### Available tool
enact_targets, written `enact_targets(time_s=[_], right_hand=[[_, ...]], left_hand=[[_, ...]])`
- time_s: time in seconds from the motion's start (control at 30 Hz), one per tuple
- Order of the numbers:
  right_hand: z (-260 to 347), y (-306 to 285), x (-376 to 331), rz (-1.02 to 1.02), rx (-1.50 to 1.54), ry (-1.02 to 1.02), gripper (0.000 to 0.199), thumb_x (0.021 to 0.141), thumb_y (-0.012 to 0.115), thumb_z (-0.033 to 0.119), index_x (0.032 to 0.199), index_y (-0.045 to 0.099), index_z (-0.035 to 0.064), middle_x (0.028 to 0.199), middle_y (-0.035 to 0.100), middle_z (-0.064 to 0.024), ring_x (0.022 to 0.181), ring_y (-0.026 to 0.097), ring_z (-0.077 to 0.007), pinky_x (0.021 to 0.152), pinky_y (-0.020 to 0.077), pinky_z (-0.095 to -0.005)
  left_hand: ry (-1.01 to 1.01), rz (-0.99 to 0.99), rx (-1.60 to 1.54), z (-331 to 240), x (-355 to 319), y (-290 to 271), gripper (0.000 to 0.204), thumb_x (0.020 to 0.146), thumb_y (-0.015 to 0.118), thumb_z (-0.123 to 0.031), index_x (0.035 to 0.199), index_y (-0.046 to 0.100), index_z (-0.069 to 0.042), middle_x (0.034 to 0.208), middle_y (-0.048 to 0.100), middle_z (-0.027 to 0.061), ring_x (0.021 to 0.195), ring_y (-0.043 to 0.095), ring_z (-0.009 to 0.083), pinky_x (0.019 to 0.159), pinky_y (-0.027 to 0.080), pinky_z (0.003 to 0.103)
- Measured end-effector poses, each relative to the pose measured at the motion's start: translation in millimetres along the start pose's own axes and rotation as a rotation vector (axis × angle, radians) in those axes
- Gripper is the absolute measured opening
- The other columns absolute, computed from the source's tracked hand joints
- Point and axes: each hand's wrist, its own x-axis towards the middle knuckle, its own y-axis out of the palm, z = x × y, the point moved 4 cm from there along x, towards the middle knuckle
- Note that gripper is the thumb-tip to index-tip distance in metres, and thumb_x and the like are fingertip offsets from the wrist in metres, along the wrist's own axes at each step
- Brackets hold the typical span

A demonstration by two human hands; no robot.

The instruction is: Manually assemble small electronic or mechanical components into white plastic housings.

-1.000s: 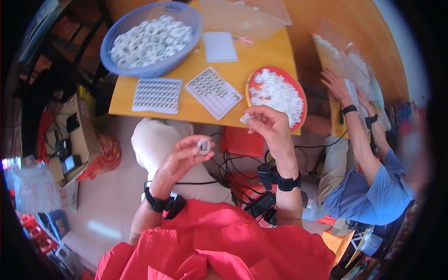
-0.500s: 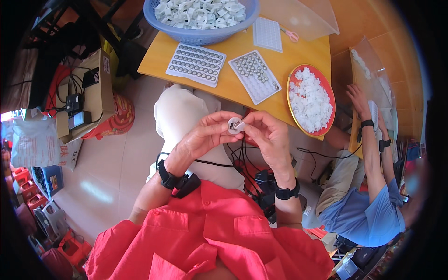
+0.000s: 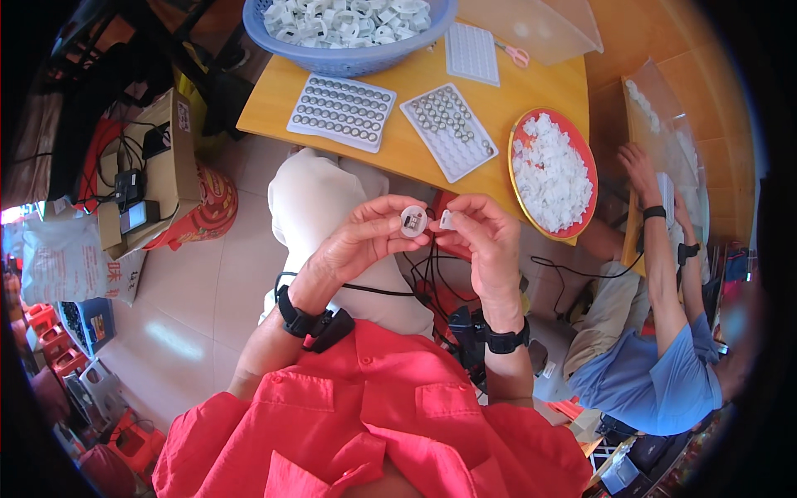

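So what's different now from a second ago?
The left grip and right grip have moved inward toward each other, bringing the round piece and small white piece close; a half-second ago the pieces overlapped, now a small gap shows. Neither piece was let go. The trays, blue basket and red plate stayed put.

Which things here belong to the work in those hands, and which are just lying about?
Seem part of the work:
- round piece, in the left hand
- small white piece, in the right hand
- white parts in the basket
- white bits on the plate

Probably just lying about:
- scissors
- carton
- plastic bag
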Motion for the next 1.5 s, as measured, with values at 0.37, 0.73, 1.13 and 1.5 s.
enact_targets(time_s=[0.37,0.73,1.13,1.5], right_hand=[[-2,4,-1,-0.128,-0.049,-0.185,0.032,0.076,0.06,-0.01,0.106,0.049,-0.0031,0.087,0.055,-0.0058,0.078,0.064,-0.0158,0.07,0.052,-0.0231],[-3,4,-3,-0.134,-0.107,-0.174,0.029,0.079,0.061,-0.007,0.106,0.054,-0.0018,0.09,0.054,-0.0041,0.08,0.061,-0.0113,0.069,0.0491,-0.0205],[-4,-1,-3,-0.044,0.0,-0.045,0.015,0.081,0.063,0.001,0.096,0.061,-0.0005,0.083,0.063,-0.0029,0.071,0.057,-0.0054,0.065,0.0449,-0.0184],[2,16,-5,0.043,-0.183,-0.013,0.009,0.084,0.059,0.0,0.091,0.059,-0.0047,0.089,0.055,-0.0067,0.07,0.06,-0.0105,0.062,0.0491,-0.0203]], left_hand=[[-0.012,-0.007,-0.029,-1,2,1,0.033,0.086,0.057,-0.012,0.115,0.052,0.001,0.105,0.06,0.0141,0.093,0.062,0.0228,0.087,0.049,0.032],[-0.009,-0.003,-0.036,-1,0,0,0.033,0.086,0.056,-0.012,0.116,0.051,0.001,0.105,0.06,0.0144,0.093,0.062,0.0226,0.087,0.049,0.031],[-0.013,-0.019,-0.004,-1,0,1,0.037,0.086,0.057,-0.014,0.119,0.049,0.001,0.107,0.059,0.0161,0.093,0.062,0.0225,0.086,0.049,0.031],[-0.022,-0.019,-0.015,-1,-1,1,0.032,0.087,0.055,-0.01,0.116,0.051,0.002,0.104,0.06,0.0136,0.093,0.062,0.0211,0.087,0.049,0.031]])
